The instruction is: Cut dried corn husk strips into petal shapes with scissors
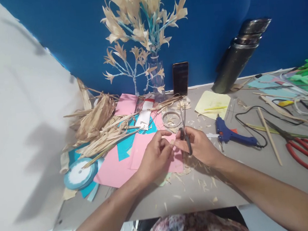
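My right hand (199,145) is closed round a small pair of scissors (187,139) with dark handles, their narrow blades pointing away from me and slightly apart. Close beside it, my left hand (157,149) pinches a small pale piece of husk (172,142), mostly hidden by the fingers. The fingertips of both hands nearly meet above pink paper sheets (139,149). A roll of tape (171,119) lies just beyond them. Pale husk trimmings (203,184) are scattered on the grey table around my hands.
Dried husks (100,114) and a blue ribbon spool (80,173) lie at left. Husk flowers (140,23) in a clear bottle (157,75), a phone (181,78) and a dark flask (242,55) stand behind. At right are a blue glue gun (232,133) and red-handled scissors (306,152).
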The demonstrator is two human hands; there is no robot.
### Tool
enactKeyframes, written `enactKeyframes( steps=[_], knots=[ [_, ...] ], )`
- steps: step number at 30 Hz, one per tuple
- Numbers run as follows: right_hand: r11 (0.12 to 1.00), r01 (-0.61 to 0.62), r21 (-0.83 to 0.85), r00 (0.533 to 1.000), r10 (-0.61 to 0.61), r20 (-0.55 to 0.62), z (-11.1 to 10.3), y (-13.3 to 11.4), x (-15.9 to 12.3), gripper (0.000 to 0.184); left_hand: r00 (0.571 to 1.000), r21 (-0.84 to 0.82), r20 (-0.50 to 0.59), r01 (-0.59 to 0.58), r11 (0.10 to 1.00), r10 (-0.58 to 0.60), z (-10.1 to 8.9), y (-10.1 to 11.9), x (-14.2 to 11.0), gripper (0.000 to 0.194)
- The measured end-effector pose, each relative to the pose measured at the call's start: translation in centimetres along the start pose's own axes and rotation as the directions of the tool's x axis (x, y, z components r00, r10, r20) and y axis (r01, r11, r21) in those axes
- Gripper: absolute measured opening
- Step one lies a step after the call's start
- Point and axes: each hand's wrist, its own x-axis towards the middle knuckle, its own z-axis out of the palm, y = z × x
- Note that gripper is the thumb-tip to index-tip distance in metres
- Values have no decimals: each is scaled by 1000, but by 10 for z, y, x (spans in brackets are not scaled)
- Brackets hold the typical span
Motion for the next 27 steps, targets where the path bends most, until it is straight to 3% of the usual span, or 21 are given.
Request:
enactKeyframes(
  steps=[4,7,15,20,23,25,27],
  knots=[
    [993,67,-92,998,-66,9,0,2,-1,21,994,239,80,-92,967,75,0,-2,-3,32],
    [958,130,-255,992,-125,34,0,7,-2,13,990,337,115,-120,934,85,0,-1,-4,37],
    [804,200,-560,968,-251,-13,3,13,-7,8,999,386,2,-36,922,38,2,-11,1,16],
    [813,207,-544,970,-244,5,6,15,-8,10,999,569,-52,35,821,-7,5,-5,0,22],
    [840,186,-509,971,-236,-35,3,13,-8,7,996,647,-89,39,762,25,-1,-2,2,20],
    [860,163,-484,968,-234,-89,0,11,-7,6,989,630,-137,46,776,52,-7,-1,4,17],
    [872,152,-464,961,-241,-137,-3,9,-5,6,990,495,-137,29,868,45,-11,-1,5,15]
  ],
)
